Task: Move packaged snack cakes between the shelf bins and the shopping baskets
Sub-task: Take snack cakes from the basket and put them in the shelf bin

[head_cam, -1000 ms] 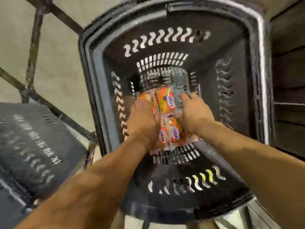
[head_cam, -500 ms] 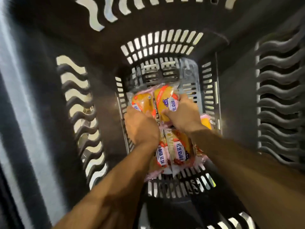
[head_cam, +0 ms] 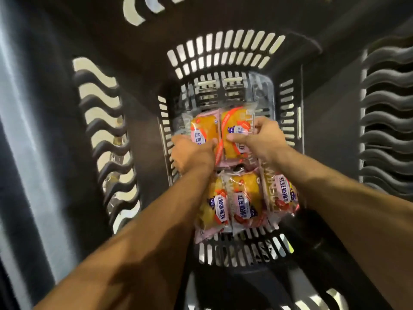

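Reaching Into the Basket for Two Snack Cakes

Both arms are extended down into a deep black shopping basket (head_cam: 138,90), seen from directly above. Five packaged snack cakes are laid on its slotted floor. In the far row, the left-hand cake (head_cam: 202,130) is gripped at its near edge by the left hand (head_cam: 192,153), whose fingers are curled around the wrapper. Just beside it, and touching it, the right-hand cake (head_cam: 234,135) is pinched by the right hand (head_cam: 259,139), thumb on the front of the pack and fingers curled over its right side. Three more cakes (head_cam: 243,200) are lined up side by side in the near row, between the two forearms. Pale light is seen through the wavy slots in the basket walls.
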